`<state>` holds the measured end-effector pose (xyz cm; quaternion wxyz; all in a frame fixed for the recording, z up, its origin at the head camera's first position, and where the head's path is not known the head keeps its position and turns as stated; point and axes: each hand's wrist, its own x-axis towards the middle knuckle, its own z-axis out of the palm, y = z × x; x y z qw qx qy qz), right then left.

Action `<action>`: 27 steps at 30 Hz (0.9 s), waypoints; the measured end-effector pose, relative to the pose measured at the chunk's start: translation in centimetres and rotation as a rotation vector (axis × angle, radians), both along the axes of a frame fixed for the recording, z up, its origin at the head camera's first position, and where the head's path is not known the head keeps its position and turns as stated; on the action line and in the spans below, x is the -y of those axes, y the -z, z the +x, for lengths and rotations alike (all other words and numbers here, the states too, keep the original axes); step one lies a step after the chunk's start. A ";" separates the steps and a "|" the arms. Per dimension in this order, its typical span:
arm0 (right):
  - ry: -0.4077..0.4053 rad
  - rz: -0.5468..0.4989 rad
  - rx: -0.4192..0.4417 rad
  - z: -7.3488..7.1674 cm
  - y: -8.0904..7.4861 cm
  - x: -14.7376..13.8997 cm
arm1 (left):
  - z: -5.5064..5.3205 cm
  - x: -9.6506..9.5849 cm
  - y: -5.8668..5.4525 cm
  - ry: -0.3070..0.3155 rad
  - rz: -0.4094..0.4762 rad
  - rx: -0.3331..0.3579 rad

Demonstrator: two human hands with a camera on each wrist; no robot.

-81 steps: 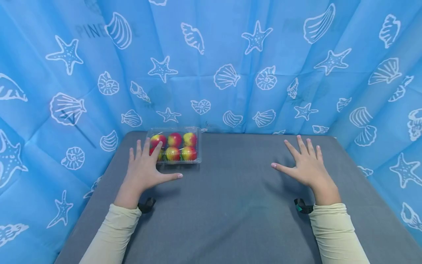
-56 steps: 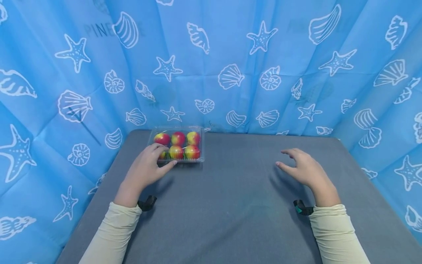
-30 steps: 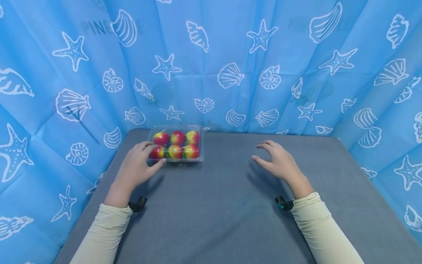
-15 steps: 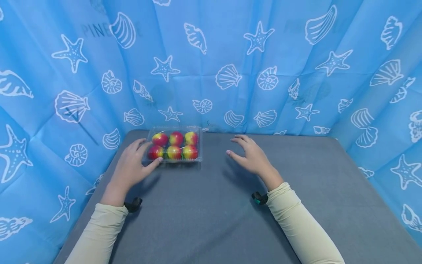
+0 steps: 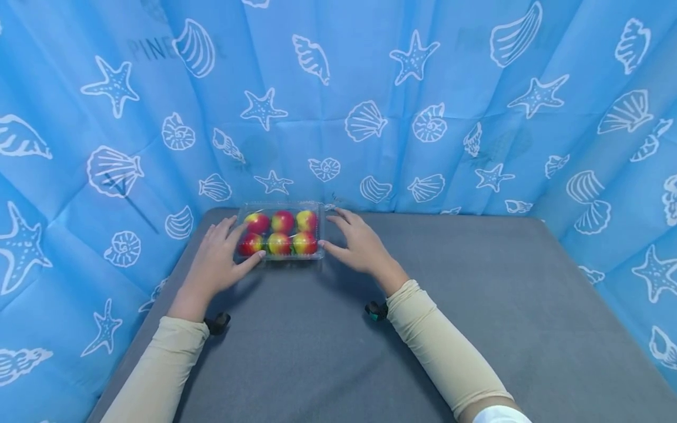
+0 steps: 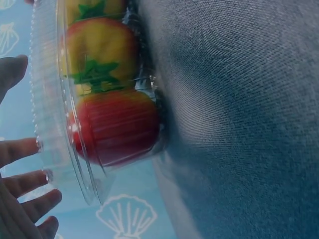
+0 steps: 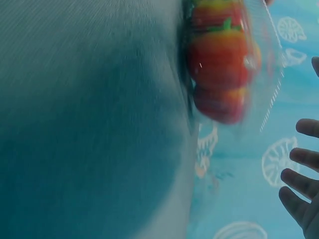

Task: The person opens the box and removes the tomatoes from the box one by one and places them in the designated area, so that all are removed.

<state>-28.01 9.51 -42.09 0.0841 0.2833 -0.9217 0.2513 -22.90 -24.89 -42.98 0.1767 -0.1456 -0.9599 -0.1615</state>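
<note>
A clear plastic clamshell box (image 5: pixel 280 258) holds several red and yellow apples (image 5: pixel 279 243) in two rows at the table's far left. My left hand (image 5: pixel 211 258) is at the box's left end, fingers spread and thumb along its front corner. In the left wrist view, fingertips (image 6: pixel 45 175) come close to the lid's rim; whether they touch is hard to tell. At the right end is my right hand (image 5: pixel 359 244), thumb near the front corner and fingers toward the back one. The right wrist view shows its fingers (image 7: pixel 301 181) spread and apart from the box.
A grey cloth-covered table (image 5: pixel 328 352) spreads under both arms. Behind it and along both sides hangs a blue curtain (image 5: pixel 338 88) with white shells and starfish. Each wrist wears a black strap (image 5: pixel 218 323).
My right hand has moved left across the table to the box's right end. The left hand has shifted slightly left, relaxing from spread fingers and spreading again. The box stays put.
</note>
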 end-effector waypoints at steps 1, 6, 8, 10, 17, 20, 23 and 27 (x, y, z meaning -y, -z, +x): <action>-0.002 0.017 0.000 -0.2 0.1 0.5 | -0.1 0.0 0.0 0.001 -0.006 0.005; -0.006 0.140 -0.024 -0.6 0.2 2.7 | -0.7 -0.3 0.0 0.002 -0.042 0.066; -0.012 0.188 -0.049 -0.8 0.4 3.5 | -1.0 -0.4 0.2 -0.001 -0.056 0.090; -0.017 0.221 -0.065 -1.0 0.6 4.1 | -1.2 -0.5 0.3 0.003 -0.058 0.097; -0.027 0.207 -0.013 -1.4 1.1 5.6 | -1.9 -0.5 0.8 0.013 -0.044 0.103; -0.040 0.195 0.000 -1.5 1.3 5.9 | -2.1 -0.5 1.0 0.021 -0.038 0.113; -0.054 0.201 -0.013 -1.5 1.5 6.0 | -2.2 -0.6 1.1 0.030 -0.031 0.121; -0.083 0.224 -0.057 -1.4 1.4 6.2 | -2.2 -0.7 1.2 0.038 -0.035 0.119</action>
